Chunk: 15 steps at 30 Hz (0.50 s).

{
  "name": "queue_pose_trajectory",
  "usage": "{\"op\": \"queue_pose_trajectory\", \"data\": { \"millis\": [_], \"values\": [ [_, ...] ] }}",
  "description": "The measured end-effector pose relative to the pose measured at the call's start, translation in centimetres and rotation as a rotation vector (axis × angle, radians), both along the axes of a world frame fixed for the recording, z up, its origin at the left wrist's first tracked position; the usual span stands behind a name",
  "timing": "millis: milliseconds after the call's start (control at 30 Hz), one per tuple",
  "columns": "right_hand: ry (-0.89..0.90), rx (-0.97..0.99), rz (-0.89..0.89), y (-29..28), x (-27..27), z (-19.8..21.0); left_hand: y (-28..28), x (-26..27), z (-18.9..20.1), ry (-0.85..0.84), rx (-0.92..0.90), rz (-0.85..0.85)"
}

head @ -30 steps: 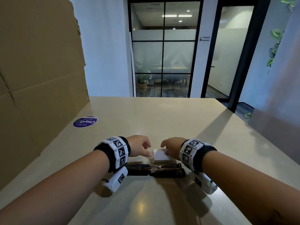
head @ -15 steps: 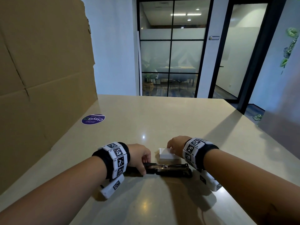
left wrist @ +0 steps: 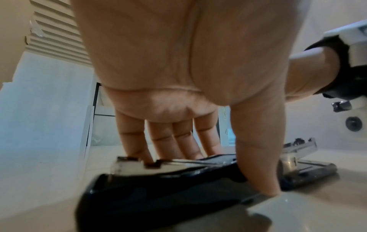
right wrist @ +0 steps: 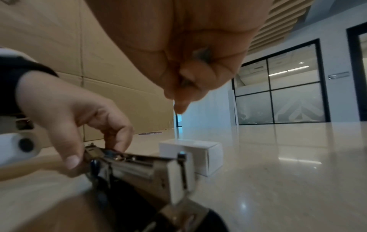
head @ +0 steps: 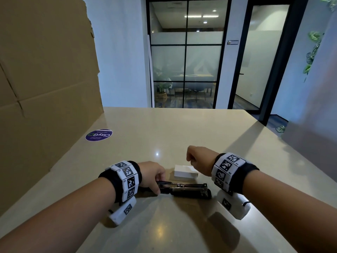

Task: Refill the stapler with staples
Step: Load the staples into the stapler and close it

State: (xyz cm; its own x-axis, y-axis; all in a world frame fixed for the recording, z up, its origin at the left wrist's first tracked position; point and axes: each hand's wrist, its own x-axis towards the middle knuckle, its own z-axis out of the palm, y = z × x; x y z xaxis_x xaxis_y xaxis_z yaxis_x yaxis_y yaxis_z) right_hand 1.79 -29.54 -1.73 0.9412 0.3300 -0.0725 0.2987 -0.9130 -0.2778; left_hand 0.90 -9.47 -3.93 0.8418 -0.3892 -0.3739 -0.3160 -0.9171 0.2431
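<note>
A black stapler (head: 184, 190) lies opened out flat on the beige table (head: 182, 136), its metal staple channel (right wrist: 139, 166) facing up. My left hand (head: 153, 177) grips its left half, thumb (left wrist: 258, 157) on the near side and fingers (left wrist: 178, 141) on the far side. Just behind the stapler sits a small white staple box (head: 185, 172), closed. My right hand (head: 197, 159) hovers above the box, its fingers curled round a small grey metal piece (right wrist: 202, 54) that looks like a staple strip.
A tall sheet of cardboard (head: 45, 79) stands along the table's left side, with a round purple sticker (head: 98, 135) on the tabletop near it. Beyond the table's far edge are glass partitions (head: 186, 61) and a doorway.
My left hand left the box and came down onto the stapler's left half. My right hand rose off the box with its fingers curled.
</note>
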Motion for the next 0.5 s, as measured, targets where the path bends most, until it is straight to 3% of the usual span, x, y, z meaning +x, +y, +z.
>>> {"op": "queue_pose_trajectory", "data": {
  "millis": [167, 500],
  "values": [
    [0.048, 0.027, 0.105, 0.0, -1.1, -0.3, 0.1, 0.0, -0.1, -0.006, -0.012, 0.004],
    [0.072, 0.034, 0.100, 0.6, -2.8, -1.7, 0.5, -0.5, -0.1, -0.020, -0.008, 0.016]
  ]
}}
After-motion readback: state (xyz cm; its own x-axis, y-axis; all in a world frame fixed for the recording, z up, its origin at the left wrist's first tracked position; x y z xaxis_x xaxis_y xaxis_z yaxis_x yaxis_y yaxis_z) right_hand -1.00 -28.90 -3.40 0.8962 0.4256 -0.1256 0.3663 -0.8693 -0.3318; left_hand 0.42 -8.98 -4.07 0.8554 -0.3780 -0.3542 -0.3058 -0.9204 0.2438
